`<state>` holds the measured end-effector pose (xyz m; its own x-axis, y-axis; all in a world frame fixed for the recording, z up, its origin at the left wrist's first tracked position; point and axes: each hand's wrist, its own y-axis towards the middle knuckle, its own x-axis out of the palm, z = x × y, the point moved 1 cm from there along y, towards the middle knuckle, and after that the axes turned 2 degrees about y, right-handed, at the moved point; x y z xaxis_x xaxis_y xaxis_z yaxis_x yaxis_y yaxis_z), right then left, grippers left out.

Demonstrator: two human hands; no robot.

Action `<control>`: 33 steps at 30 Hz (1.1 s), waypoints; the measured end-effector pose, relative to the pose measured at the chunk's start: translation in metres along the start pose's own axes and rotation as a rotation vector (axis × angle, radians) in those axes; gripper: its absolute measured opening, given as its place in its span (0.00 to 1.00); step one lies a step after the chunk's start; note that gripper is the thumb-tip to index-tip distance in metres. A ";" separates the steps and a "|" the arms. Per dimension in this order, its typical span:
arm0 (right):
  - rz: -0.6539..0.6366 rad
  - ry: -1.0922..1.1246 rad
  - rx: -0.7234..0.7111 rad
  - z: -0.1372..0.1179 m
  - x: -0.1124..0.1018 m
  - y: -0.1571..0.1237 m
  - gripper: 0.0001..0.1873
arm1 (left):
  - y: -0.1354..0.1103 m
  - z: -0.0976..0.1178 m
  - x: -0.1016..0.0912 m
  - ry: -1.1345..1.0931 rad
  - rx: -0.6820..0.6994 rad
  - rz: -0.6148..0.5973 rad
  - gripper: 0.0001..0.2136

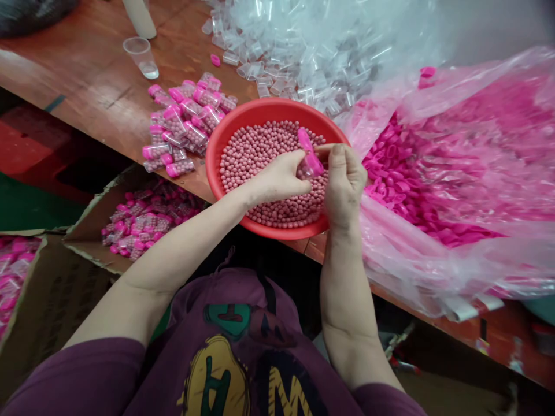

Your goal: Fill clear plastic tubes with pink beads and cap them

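Over the red bowl (pixel 211 151) of small pink beads (pixel 249 156), my left hand (pixel 281 176) grips a small clear bottle with a pink cap (pixel 315 164). The bottle is tilted, and the cap's flap stands up and away from it. My right hand (pixel 346 182) is close beside it at the bowl's right side, fingers curled and thumb pressed toward the forefinger. Its fingertips reach the cap; whether something small is pinched there is hidden. Beads show through the bottle's wall.
Filled pink-capped bottles (pixel 186 124) are piled left of the bowl, with more in a cardboard box (pixel 93 222) below. Clear empty bottles (pixel 303 52) heap behind. A plastic bag (pixel 477 271) of pink caps (pixel 399 167) lies right. A clear cup (pixel 141 56) stands on the table (pixel 87 75).
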<state>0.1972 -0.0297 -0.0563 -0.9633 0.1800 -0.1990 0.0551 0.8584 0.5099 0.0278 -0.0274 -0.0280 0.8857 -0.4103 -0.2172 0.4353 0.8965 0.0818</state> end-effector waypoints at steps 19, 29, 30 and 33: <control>-0.397 -0.355 -0.276 0.006 0.009 -0.013 0.56 | -0.007 0.004 -0.014 -0.536 -0.153 -0.087 0.09; -0.275 -0.467 -0.428 0.014 0.009 -0.015 0.46 | -0.003 -0.002 -0.001 -0.473 -0.224 -0.050 0.10; -0.270 -0.483 -0.450 0.014 0.009 -0.015 0.46 | -0.002 -0.002 0.002 -0.434 -0.199 -0.045 0.10; -0.219 -0.537 -0.486 0.018 0.008 -0.017 0.47 | 0.003 0.002 0.006 -0.275 -0.090 0.014 0.10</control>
<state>0.1933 -0.0338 -0.0814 -0.6720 0.3455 -0.6550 -0.3647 0.6154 0.6988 0.0350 -0.0273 -0.0274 0.9075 -0.4162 0.0562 0.4172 0.9088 -0.0064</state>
